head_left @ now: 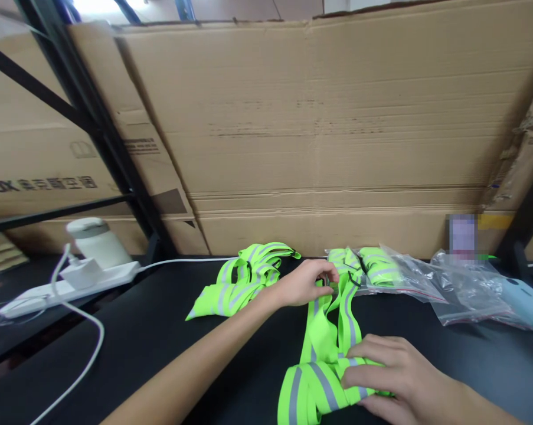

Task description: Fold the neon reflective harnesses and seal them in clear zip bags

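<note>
A neon yellow-green reflective strap (319,330) with grey stripes lies on the black table between my hands. My left hand (308,282) reaches to its far end, thumb and fingers pinched on the strap near a dark clip. My right hand (392,375) is closed over the folded near end, thumb below and fingers on top. Left of my left hand rests another loosely heaped reflective strap (248,274). Behind the held strap, rolled reflective straps (379,265) sit in clear plastic.
Clear plastic bags (465,289) and a light blue object (525,298) lie at the right. A white power strip (102,286) with a cable and a white cup-like container (98,242) stand at the left. Cardboard (314,118) walls the back, beside a black metal frame (111,153).
</note>
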Demonstrator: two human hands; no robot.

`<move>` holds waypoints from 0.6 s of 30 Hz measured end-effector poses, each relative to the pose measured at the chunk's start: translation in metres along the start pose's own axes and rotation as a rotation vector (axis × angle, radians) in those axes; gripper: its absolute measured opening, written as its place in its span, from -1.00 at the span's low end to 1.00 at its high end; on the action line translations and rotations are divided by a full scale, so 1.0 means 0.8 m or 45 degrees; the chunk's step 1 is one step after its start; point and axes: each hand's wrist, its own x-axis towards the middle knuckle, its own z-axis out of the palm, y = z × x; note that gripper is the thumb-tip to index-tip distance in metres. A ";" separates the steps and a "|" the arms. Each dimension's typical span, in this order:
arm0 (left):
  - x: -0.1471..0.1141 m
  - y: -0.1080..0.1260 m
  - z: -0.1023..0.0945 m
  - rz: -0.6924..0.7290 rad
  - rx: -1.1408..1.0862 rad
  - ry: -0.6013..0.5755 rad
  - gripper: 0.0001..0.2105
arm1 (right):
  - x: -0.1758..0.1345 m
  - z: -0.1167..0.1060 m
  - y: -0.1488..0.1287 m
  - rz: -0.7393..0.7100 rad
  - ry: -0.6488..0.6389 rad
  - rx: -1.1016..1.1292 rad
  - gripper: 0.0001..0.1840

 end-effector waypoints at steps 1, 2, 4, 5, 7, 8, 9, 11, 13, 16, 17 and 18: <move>-0.001 -0.005 0.005 0.006 -0.028 0.012 -0.84 | 0.000 0.000 0.001 0.021 -0.011 0.016 -0.75; -0.002 -0.010 0.011 0.007 -0.055 0.025 -0.83 | -0.001 0.001 0.001 0.037 -0.016 0.028 -0.75; -0.004 -0.021 0.023 -0.014 -0.108 0.067 -0.79 | -0.002 0.003 0.002 0.051 -0.016 0.038 -0.74; -0.005 -0.025 0.028 -0.038 -0.133 0.101 -0.79 | -0.002 0.004 0.003 0.052 -0.015 0.038 -0.73; -0.006 -0.031 0.034 -0.106 -0.182 0.187 -0.79 | -0.003 0.006 0.004 0.045 -0.002 0.030 -0.72; -0.006 -0.032 0.035 -0.141 -0.202 0.226 -0.79 | -0.003 0.007 0.005 0.041 0.008 0.023 -0.72; -0.005 -0.031 0.035 -0.169 -0.218 0.254 -0.80 | -0.003 0.008 0.005 0.039 0.016 0.018 -0.72; -0.004 -0.027 0.035 -0.209 -0.243 0.265 -0.79 | -0.003 0.009 0.006 0.037 0.028 0.016 -0.72; 0.000 -0.020 0.037 -0.236 -0.216 0.222 -0.72 | -0.004 0.009 0.006 0.029 0.036 0.021 -0.73; 0.007 -0.014 0.045 -0.223 -0.076 0.199 -0.61 | -0.003 0.008 0.006 0.023 0.069 0.034 -0.74; 0.009 -0.013 0.047 -0.203 -0.036 0.206 -0.66 | -0.003 0.008 0.005 0.033 0.075 0.047 -0.75; 0.011 -0.010 0.047 -0.184 -0.013 0.217 -0.71 | -0.002 0.007 0.005 0.052 0.074 0.070 -0.75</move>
